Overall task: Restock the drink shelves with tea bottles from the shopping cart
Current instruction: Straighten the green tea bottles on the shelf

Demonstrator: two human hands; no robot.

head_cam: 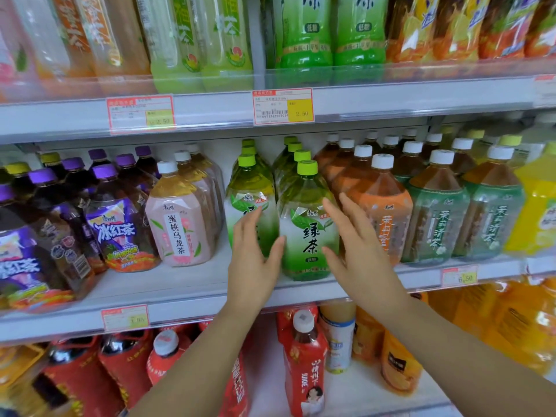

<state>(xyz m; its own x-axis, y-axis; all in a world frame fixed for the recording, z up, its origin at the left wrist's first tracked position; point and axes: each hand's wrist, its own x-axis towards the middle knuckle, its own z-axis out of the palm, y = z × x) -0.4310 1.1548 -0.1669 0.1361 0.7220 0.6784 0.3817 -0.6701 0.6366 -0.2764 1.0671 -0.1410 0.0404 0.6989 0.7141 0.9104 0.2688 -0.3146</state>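
Observation:
A large green tea bottle [305,224] with a lime cap stands upright at the front of the middle shelf [186,293]. My left hand [255,260] is spread open at its left side, thumb touching the label, fingers over the neighbouring green tea bottle [248,194]. Spread open too, my right hand [356,245] hovers at the front bottle's right side, close to it or just touching. Neither hand grips it. More green tea bottles line up behind both. The shopping cart is out of view.
Left of the green tea stand peach oolong bottles [180,218] and purple-capped iced tea bottles [120,218]. To the right are orange-labelled [383,212] and green-labelled tea bottles [436,218]. Smaller bottles fill the shelf above; red bottles [304,362] sit on the one below.

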